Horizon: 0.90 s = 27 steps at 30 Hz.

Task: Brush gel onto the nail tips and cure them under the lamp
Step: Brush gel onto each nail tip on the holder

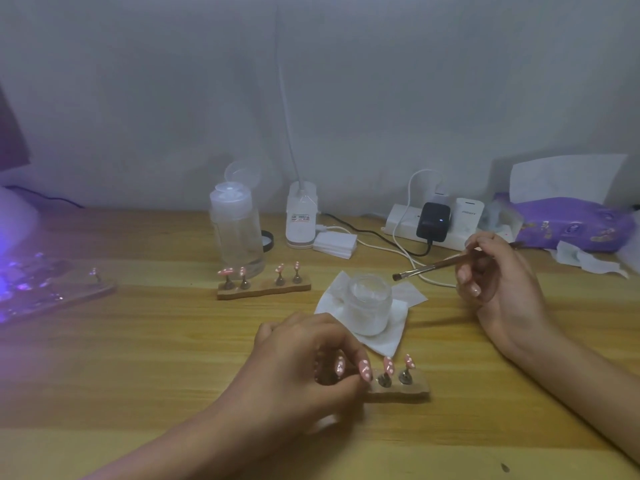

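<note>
My left hand [304, 358] curls over the left end of a wooden holder [398, 393] near the table's front and pinches one of its small stands. Pink nail tips [388, 364] with white dots stand on the holder's right part. My right hand [498, 271] grips a brush [426, 268] whose bristles point left, above an open gel jar [370, 303] on a white tissue. A second wooden holder [263, 289] with several pink tips sits farther back. At the far left edge the lamp [17, 223] glows violet over a third holder [59, 292].
A clear pump bottle [235, 230] stands behind the far holder. A white device [301, 216], cotton pads [335, 244], a power strip [433, 223] with plugged chargers and loose cables lie along the wall. A purple tissue pack [571, 223] lies at the right.
</note>
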{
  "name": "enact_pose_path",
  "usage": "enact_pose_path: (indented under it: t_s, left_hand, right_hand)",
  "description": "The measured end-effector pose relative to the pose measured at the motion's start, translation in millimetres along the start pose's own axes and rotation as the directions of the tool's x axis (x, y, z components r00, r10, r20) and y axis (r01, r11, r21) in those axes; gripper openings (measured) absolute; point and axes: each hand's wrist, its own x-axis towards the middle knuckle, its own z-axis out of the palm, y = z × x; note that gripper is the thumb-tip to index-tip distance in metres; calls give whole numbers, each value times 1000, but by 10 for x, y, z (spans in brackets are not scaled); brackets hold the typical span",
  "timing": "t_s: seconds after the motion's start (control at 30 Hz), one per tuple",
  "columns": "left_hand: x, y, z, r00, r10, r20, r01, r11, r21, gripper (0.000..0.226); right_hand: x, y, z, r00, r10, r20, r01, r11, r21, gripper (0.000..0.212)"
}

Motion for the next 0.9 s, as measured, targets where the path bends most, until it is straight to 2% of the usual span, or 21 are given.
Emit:
enact_pose_path:
  t_s: [0.17, 0.37, 0.47, 0.6, 0.67, 0.9]
  left_hand:
    - [-19, -16, -26, 999, -31, 21, 33, 997, -68, 17]
    - [-16, 6, -107, 997, -32, 63, 35, 998, -52, 5]
    - [-12, 54, -114, 995, -17, 97, 14, 999, 34, 9]
    - [-10, 154, -63, 992, 91, 89, -116, 935, 337, 22]
    - [16, 213, -34, 990, 116, 83, -140, 899, 415, 21]
    - [26, 250, -55, 989, 133, 68, -149, 920, 362, 11]
  right_hand:
    - [-18, -9, -9, 1000, 11, 8, -11, 1000, -11, 24]
    - [-12, -3, 2, 1000, 16, 0, -16, 1000, -4, 20]
    - [-6, -2, 17, 1000, 18, -3, -18, 1000, -1, 20]
    - [-7, -3, 0, 1000, 22, 2, -22, 1000, -1, 20]
    - [-10, -9, -3, 999, 32, 4, -32, 999, -12, 20]
    - [-24, -8, 34, 999, 34, -2, -34, 999, 0, 18]
